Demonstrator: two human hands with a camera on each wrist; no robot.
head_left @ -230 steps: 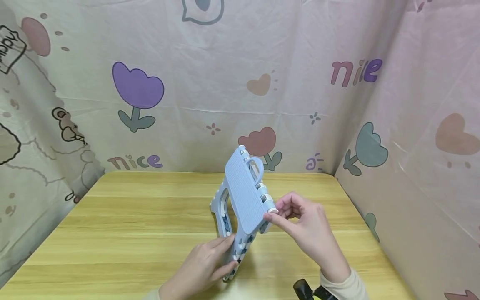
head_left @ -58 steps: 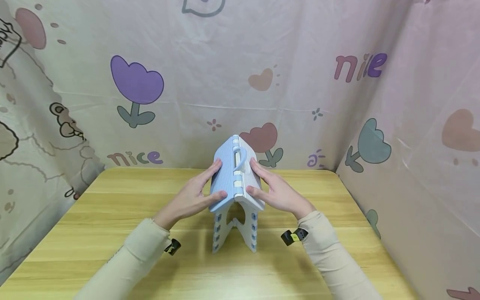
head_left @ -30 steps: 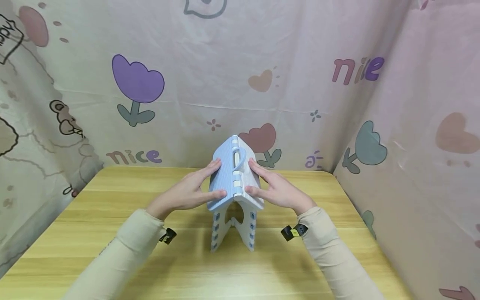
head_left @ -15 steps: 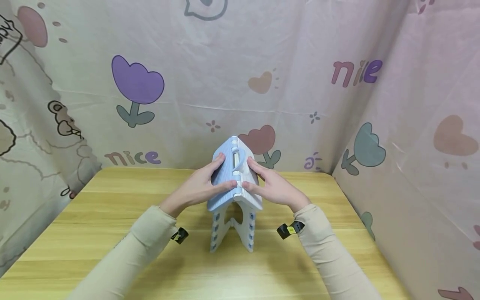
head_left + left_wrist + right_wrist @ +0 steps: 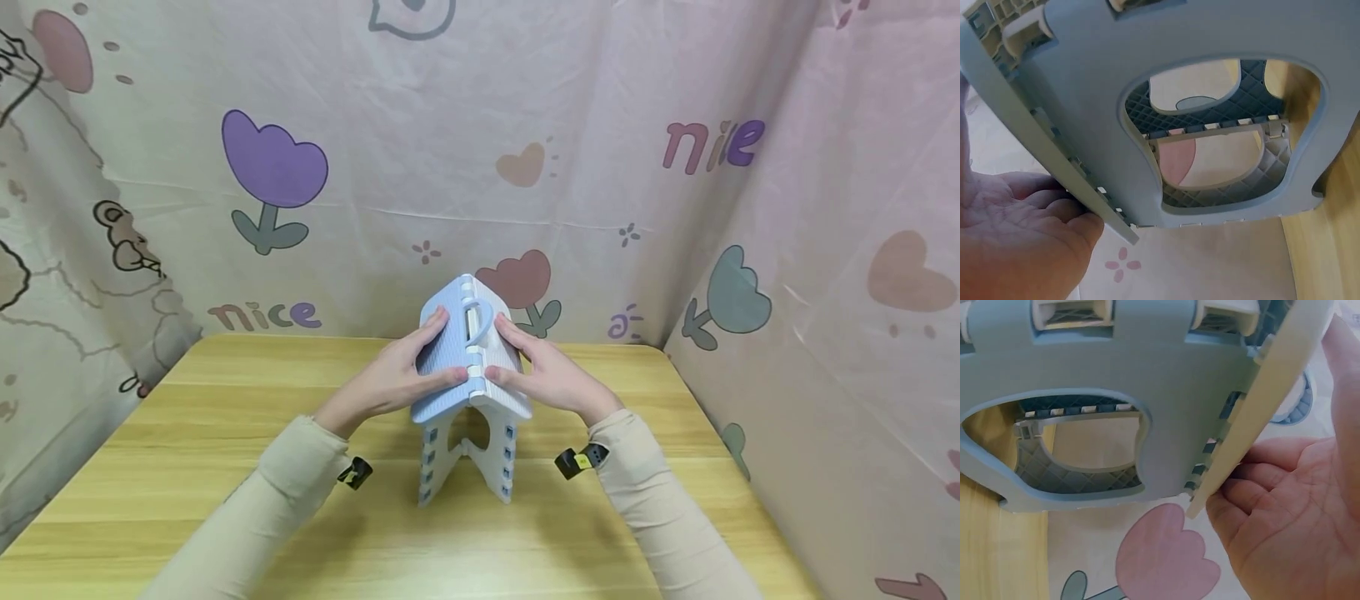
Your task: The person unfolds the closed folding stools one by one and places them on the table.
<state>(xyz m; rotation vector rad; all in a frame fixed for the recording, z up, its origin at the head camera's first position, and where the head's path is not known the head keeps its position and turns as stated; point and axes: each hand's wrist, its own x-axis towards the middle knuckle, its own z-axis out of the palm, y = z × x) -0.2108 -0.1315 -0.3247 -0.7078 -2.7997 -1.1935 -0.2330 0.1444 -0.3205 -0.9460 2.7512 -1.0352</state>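
A folding step stool [image 5: 442, 392] stands half unfolded on the table, its blue and white seat halves sloping down like a roof from the hinge. A small blue carry handle [image 5: 489, 325] sits at that ridge. My left hand [image 5: 397, 375] presses on the blue half, thumb near the hinge and fingers spread. On the white half, my right hand [image 5: 547, 375] presses the same way. The wrist views show the stool's leg panel [image 5: 1097, 112] with a large opening; fingers [image 5: 1247, 481] lie against the outer face of the seat half there.
The wooden table [image 5: 225, 467] lies under the stool. A printed cloth [image 5: 375, 167] hangs behind it and along both sides. Each wrist bears a small black camera [image 5: 573, 462] on a strap.
Earlier the stool was tilted and nearly folded, with one hand at its legs and one at its hinge. Now it stands upright under both hands, and its seat halves have just spread slightly.
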